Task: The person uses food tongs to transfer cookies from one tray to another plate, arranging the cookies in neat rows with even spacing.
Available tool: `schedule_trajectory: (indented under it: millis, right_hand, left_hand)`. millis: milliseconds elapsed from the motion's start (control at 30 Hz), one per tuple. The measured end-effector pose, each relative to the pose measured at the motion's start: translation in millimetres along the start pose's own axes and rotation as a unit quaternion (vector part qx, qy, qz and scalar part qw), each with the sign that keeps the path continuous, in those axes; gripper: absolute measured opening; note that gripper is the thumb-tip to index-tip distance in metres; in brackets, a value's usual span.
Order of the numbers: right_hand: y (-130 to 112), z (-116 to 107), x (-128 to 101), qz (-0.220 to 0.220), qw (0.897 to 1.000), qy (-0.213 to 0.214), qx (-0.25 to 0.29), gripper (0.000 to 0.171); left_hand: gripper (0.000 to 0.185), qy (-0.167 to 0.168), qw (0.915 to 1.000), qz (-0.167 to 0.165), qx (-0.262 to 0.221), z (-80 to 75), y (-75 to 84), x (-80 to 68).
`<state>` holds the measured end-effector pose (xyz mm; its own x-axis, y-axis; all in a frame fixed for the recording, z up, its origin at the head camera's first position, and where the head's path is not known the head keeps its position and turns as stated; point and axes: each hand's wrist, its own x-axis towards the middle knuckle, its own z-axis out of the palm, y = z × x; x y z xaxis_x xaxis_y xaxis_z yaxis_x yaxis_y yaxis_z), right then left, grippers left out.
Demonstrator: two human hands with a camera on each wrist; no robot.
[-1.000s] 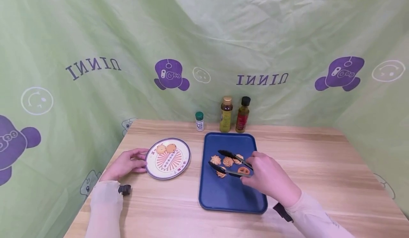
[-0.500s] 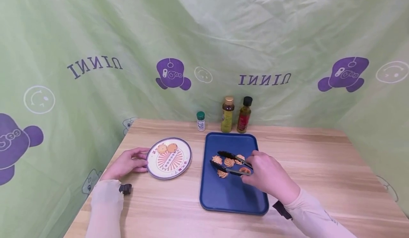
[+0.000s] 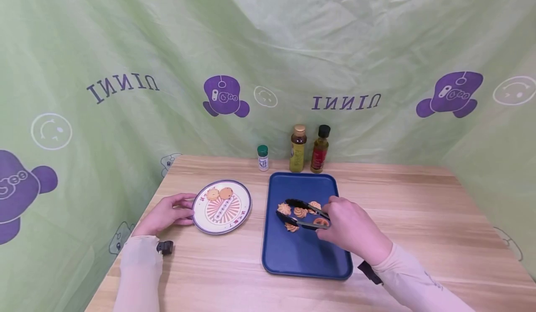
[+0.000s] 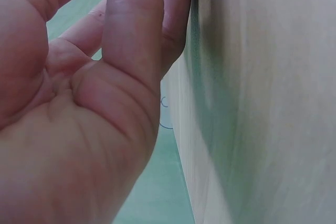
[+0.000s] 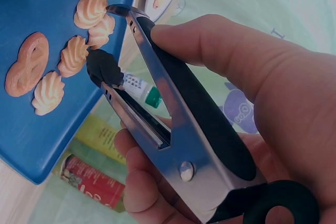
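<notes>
Wears a long, smooth, off-white left sleeve and a matching off-white right sleeve with a faint grey marking on the forearm. Bears a small, boxy, black left-wrist device and a flat, angular, black right-wrist piece. Leaves left hand and right hand bare.

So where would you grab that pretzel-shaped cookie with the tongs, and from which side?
Probably by opposite outer edges, from above and leaning in from the person's side. The pretzel-shaped cookie lies flat on the blue tray, offering the tongs little height sideways. Swirled cookies sit close on its far and left sides; bare tray shows on its near side.
</notes>
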<state>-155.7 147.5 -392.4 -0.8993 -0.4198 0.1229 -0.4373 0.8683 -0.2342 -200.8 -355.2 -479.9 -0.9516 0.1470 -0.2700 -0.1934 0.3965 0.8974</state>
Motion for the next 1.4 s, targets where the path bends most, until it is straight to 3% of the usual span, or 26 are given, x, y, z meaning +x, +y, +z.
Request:
schedule_trajectory:
  millis: [467,733,1067,1400]
  right_hand:
    - [2,7,-1,-0.004,0.999,0.034,0.022,0.023]
    - [-8,3,9,0.004,0.998,0.053,0.036,0.036]
    - [-61,26,45,-0.007,0.995,0.05,0.091,0.034]
    - [-119,60,73,-0.07,0.993,0.056,0.078,0.035]
  left_hand:
    - [0.067,-0.002,1.0,0.004,-0.002,-0.2,-2.2,1.7]
    - [0.067,-0.004,1.0,0.003,-0.006,1.7,-1.9,3.0]
    - [0.067,0.002,1.0,0.002,0.001,-4.5,-4.6,-0.8]
    - [0.067,-0.01,0.9997,0.014,-0.017,-2.7,-4.3,-0.8]
